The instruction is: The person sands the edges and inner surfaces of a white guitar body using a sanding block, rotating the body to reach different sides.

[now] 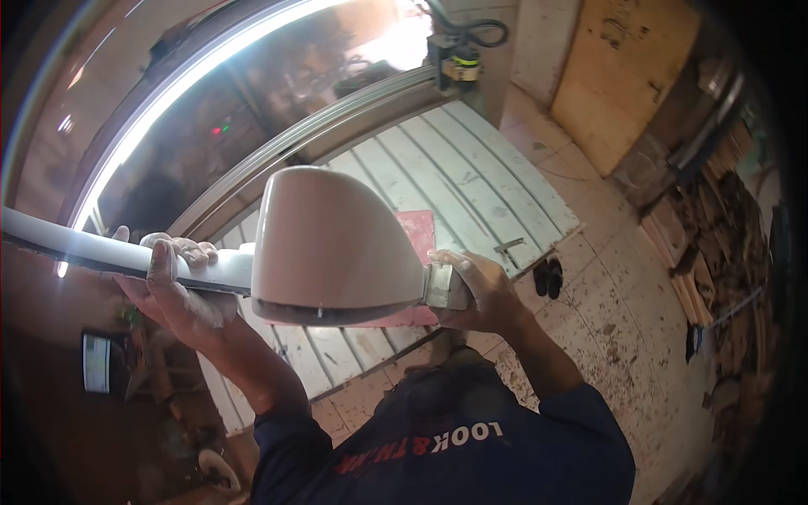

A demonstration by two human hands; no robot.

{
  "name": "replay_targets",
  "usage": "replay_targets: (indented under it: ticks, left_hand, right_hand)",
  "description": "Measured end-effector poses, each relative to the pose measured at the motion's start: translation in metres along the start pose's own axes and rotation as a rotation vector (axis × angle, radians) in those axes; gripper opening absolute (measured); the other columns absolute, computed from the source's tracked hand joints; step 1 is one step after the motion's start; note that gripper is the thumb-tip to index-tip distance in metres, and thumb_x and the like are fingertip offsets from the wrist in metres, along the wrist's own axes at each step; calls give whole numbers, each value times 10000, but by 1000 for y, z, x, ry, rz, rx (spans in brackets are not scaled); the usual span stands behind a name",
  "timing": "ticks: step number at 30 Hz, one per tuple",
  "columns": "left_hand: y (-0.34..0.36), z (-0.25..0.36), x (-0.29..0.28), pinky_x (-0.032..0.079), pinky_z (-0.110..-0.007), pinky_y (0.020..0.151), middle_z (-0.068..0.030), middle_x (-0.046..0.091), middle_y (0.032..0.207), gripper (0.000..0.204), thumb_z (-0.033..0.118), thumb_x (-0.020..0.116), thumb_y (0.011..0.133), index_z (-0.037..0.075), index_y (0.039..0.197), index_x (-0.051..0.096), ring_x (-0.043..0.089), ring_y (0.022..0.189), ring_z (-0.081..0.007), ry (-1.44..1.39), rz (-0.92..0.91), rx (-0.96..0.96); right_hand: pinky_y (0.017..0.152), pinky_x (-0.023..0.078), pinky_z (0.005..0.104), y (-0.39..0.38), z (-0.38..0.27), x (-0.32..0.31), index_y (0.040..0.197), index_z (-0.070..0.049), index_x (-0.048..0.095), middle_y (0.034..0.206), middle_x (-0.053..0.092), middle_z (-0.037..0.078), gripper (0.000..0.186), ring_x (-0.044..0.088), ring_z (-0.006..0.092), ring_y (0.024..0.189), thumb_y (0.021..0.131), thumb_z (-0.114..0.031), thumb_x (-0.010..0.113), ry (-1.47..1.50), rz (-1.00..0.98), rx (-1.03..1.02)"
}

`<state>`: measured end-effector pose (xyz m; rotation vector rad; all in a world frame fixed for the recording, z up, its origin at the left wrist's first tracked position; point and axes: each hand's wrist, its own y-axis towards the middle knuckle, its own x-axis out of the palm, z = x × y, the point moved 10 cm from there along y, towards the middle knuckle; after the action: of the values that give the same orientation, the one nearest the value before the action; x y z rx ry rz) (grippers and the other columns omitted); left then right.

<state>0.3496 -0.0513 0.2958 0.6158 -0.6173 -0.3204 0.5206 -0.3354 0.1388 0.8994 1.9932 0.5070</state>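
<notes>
A large glossy white piece [332, 240], broad and rounded with a dark lower edge, is raised over the slatted table. From its left side a long white bar [71, 246] runs out to the picture's edge; whether they are one part I cannot tell. My left hand [181, 282], dusty with white powder, is closed around the bar, thumb in front and fingers behind. My right hand [488, 290] grips a small pale block [439, 286] against the right-hand tip of the white piece. The block's exact kind is unclear.
Beneath the piece lies a pink-red pad [418, 229] on the white slatted table [480, 164]. Behind runs a metal rail [337, 114] with a cabled machine head [459, 63]. Black sandals [549, 278] sit on the tiled floor; wood offcuts [673, 244] are stacked at right.
</notes>
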Motion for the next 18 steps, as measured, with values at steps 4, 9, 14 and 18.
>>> replay_targets:
  ticks: [4,9,14,18]
  left_hand:
    - [-13,-20,48,522,-279,521,-99,567,852,623,42,659,877,3,1437,390,566,585,-133,-112,-111,-25]
    - [-30,-46,124,537,-275,510,-101,571,881,629,19,618,870,-51,1445,374,598,598,-145,-287,-222,-140]
    - [-29,-76,183,541,-293,507,-115,579,898,605,58,584,907,-69,1451,352,612,603,-175,-400,-476,-199]
    - [-32,-94,210,549,-317,509,-131,588,918,608,40,562,932,-58,1477,311,623,618,-185,-512,-650,-230]
  right_hand:
    - [803,568,468,-28,1,-40,1364,-34,557,1080,694,206,876,695,394,928,600,-239,932,-61,48,63]
    - [804,571,469,-57,5,-72,1351,-26,573,1055,686,201,775,697,385,911,690,-283,885,-128,143,169]
    - [876,585,434,-70,5,-71,1352,-9,580,1146,683,193,772,699,377,1011,690,-219,918,-34,146,270]
    - [897,583,420,-70,14,-71,1390,-43,565,1168,677,176,805,700,357,1047,680,-178,921,76,112,310]
